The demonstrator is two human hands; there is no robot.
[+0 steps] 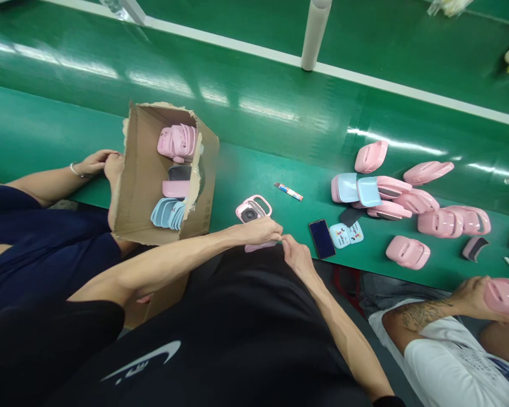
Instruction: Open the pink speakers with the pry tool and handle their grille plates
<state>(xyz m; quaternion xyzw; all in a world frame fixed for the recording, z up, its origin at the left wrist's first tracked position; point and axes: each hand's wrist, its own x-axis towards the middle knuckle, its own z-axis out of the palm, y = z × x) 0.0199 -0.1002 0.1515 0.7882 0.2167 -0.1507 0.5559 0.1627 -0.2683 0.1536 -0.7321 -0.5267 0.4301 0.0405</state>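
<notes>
Both my hands meet at the front edge of the green table. My left hand (263,228) is closed on a pink panel (258,247), which shows only in part beneath it. Close by on the right, the fingers of my right hand (297,255) are pinched together by the panel's end; what they hold, if anything, is too small to make out. Just beyond my left hand lies a pink handled housing (254,208), with a round dark speaker-like part (249,215) facing up.
Left, a co-worker's hands are at an open cardboard box (210,186) holding pink and blue panels. A cutter knife (289,191), a phone (322,238) and printed blue panels (340,235) lie nearby. Several pink housings (408,252) are at right, where another person holds one.
</notes>
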